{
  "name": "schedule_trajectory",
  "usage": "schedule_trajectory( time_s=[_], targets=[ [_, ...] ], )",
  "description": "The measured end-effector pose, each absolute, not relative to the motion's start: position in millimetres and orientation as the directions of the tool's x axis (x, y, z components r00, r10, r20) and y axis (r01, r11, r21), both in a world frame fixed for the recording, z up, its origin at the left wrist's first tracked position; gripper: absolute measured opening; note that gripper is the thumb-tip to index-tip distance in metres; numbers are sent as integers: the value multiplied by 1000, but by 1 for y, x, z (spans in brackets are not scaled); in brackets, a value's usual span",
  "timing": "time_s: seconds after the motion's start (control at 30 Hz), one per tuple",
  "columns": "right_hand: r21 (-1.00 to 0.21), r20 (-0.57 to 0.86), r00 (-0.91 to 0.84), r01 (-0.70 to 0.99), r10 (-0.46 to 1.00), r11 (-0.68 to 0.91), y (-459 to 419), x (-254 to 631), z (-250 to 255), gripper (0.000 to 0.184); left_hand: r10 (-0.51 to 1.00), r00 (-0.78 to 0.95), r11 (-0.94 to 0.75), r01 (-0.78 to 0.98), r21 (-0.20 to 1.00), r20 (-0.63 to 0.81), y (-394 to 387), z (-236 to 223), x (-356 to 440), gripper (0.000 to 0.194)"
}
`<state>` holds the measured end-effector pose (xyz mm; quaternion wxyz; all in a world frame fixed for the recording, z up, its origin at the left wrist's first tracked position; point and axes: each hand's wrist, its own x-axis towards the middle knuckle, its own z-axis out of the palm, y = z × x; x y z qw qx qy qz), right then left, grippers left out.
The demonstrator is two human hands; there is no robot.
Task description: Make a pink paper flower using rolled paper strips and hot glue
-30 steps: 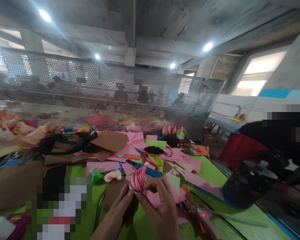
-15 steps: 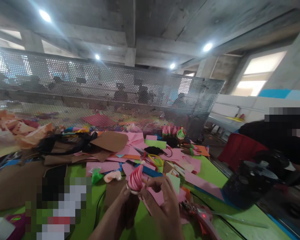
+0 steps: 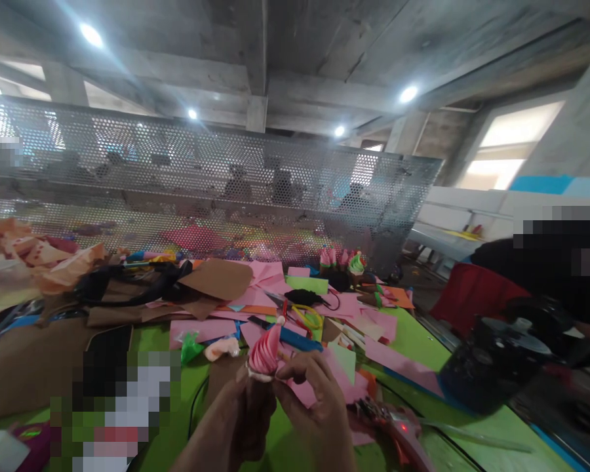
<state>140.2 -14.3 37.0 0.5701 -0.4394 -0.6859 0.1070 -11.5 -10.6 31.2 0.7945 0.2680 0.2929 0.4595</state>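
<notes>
A pink swirled craft ice cream cone, with a whitish rim and a small pale ball at its tip, stands nearly upright in front of me. My left hand is wrapped round its lower part, which the fingers mostly hide. At the right side of the rim, my right hand has thumb and forefinger pinched together, touching the cone's edge; what lies between those fingertips is too small to make out. Beside my right hand lies a red glue gun with a lit red light.
Pink paper pieces, brown sheets and a blue cutter litter the green table. A finished green-topped cone stands at the back. A dark jug is on the right; a perforated metal screen closes the back.
My right hand has shifted slightly left and down along the cone's rim, its thumb and forefinger closing there. The left hand keeps its hold on the cone.
</notes>
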Motion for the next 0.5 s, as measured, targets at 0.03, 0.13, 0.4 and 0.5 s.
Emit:
schedule_trajectory(
  time_s=[0.03, 0.13, 0.4, 0.5],
  targets=[
    [-649, 689, 39, 478, 724, 592, -14, 140, 37, 12, 889, 404, 431, -574, 697, -217, -11, 31, -11, 33],
    [-662, 674, 38, 475, 738, 580, -14, 140, 37, 12, 897, 391, 415, -580, 701, -207, -11, 31, -10, 33],
    [-677, 654, 33, 471, 756, 565, -18, 141, 41, 6, 908, 373, 390, -585, 711, -191, -12, 29, -10, 33],
    [-673, 664, 56, 479, 745, 564, -19, 140, 41, 8, 911, 365, 385, -582, 716, -193, -13, 27, -10, 32]
  ],
)
